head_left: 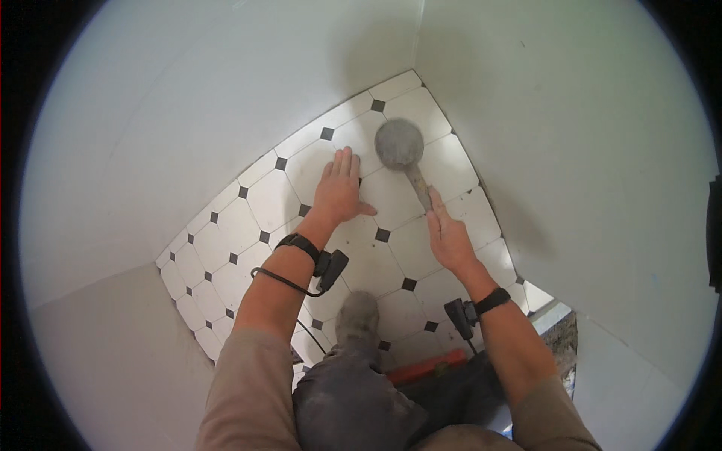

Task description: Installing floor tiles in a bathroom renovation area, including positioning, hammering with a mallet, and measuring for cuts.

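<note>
My right hand (450, 237) is wrapped round the handle of a mallet (399, 143) with a round, dusty grey head. The mallet's head is over the white floor tiles (395, 197) near the far corner; whether it touches them I cannot tell. My left hand (342, 188) lies flat on the tiles, fingers stretched out toward the far wall and thumb pointing right, just left of the mallet. Small dark square insets (383, 235) sit where the tile corners meet.
Pale walls (188, 98) enclose the tiled floor, meeting at the far corner. My shoe (357, 316) rests on the tiles. An orange-red object (429, 367) lies beside my leg, partly hidden. Rough, broken ground (560, 342) shows at the lower right. Straps with black devices (331, 269) circle both wrists.
</note>
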`<state>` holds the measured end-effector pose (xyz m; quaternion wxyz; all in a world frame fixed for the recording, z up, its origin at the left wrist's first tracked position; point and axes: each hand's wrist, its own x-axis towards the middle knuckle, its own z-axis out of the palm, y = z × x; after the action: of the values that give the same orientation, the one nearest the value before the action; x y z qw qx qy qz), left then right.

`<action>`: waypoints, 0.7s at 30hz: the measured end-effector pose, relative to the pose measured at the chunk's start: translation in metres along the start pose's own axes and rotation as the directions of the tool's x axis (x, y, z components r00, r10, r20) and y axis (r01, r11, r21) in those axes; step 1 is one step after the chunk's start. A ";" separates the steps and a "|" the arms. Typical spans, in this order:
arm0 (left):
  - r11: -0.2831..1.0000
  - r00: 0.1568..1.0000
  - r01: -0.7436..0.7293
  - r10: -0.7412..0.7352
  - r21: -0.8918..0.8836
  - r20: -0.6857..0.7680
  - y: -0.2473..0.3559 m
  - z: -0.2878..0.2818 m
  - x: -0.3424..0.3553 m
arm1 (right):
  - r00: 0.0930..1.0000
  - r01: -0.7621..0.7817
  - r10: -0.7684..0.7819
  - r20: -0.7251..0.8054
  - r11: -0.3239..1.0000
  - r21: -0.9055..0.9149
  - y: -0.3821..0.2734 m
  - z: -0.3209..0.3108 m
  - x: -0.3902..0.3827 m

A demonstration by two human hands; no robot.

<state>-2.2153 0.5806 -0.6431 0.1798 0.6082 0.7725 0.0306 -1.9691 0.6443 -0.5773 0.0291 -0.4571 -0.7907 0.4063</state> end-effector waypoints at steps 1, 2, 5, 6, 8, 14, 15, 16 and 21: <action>1.000 0.999 -0.022 0.022 0.012 0.026 0.002 -0.003 0.002 | 1.000 0.001 -0.001 0.000 1.000 -0.003 0.002 -0.001 0.001; 1.000 0.999 -0.022 0.022 0.009 0.023 0.005 -0.005 0.004 | 1.000 0.024 -0.024 -0.002 1.000 -0.017 0.003 -0.004 0.003; 0.997 0.998 0.048 -0.050 0.060 0.034 0.005 -0.009 0.003 | 0.998 0.056 -0.057 0.022 0.997 0.044 -0.009 -0.007 -0.007; 0.998 0.999 0.050 -0.051 0.037 0.016 0.008 -0.009 0.004 | 0.998 0.051 -0.055 0.030 0.994 0.100 -0.012 -0.011 -0.016; 0.999 0.999 0.054 -0.054 0.008 0.002 0.010 -0.007 0.002 | 0.997 0.003 -0.005 0.078 1.000 0.026 0.007 -0.006 -0.024; 0.996 0.997 0.070 -0.071 0.062 0.005 0.008 -0.010 0.004 | 0.993 0.016 -0.017 0.115 1.000 0.016 0.000 -0.010 -0.037; 0.996 0.998 0.061 -0.061 0.060 0.001 0.010 -0.014 0.006 | 0.995 0.029 -0.031 0.099 0.999 0.022 0.000 -0.012 -0.040; 0.997 0.999 0.051 -0.051 0.058 -0.002 0.012 -0.016 0.007 | 0.995 0.025 -0.027 0.098 1.000 0.018 0.005 -0.011 -0.041; 0.996 0.996 0.074 -0.076 0.044 0.044 0.012 -0.012 0.009 | 0.989 -0.039 0.030 0.146 0.997 0.066 -0.002 -0.023 -0.033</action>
<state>-2.2098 0.5938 -0.6308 0.1856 0.5831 0.7909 -0.0066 -1.9415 0.6335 -0.5497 -0.0198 -0.4388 -0.7683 0.4656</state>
